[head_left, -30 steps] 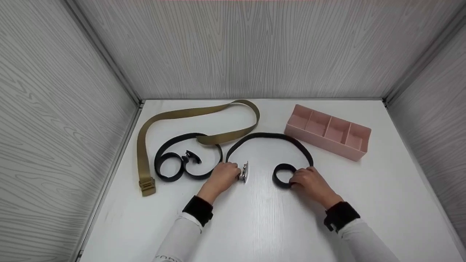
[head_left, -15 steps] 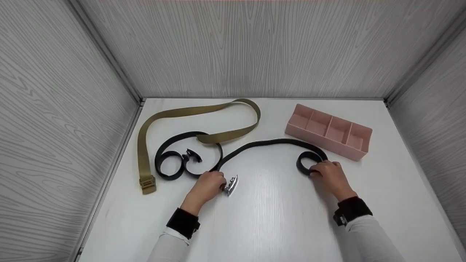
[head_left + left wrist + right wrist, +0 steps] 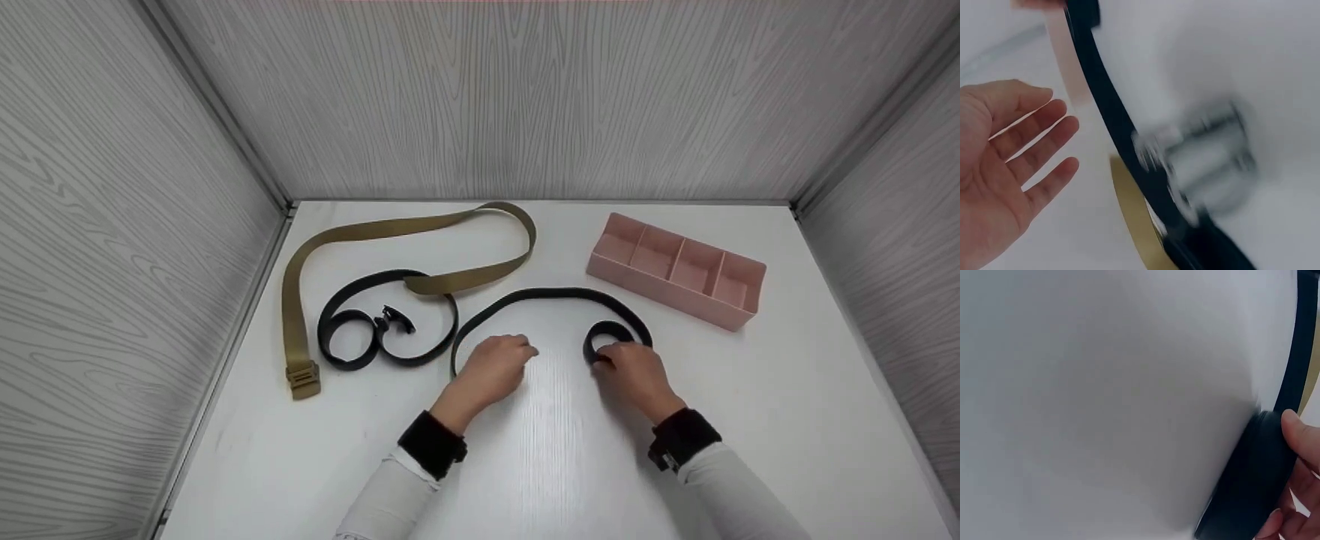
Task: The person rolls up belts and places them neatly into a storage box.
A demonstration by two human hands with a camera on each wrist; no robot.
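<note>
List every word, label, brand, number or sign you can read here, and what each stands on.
None can be read in any view.
Left sleeve: dark marks at the bottom edge of the head view, cut off and too small to read.
Silver buckle: blurred in the left wrist view, so any marking is unreadable.
Tan belt, pink tray: no lettering that I can make out.

Surface [image 3: 555, 457] between left grip [image 3: 491, 367] and right grip [image 3: 634, 375]: free straight in from near side, arched black belt [image 3: 555, 292] stops it far. Right of right grip: open lane along right wall [image 3: 907, 225], pink tray [image 3: 667, 294] obstructs left of it. Left: coiled strap [image 3: 325, 341], then tan belt [image 3: 293, 315]; gap by left wall [image 3: 127, 225].
</note>
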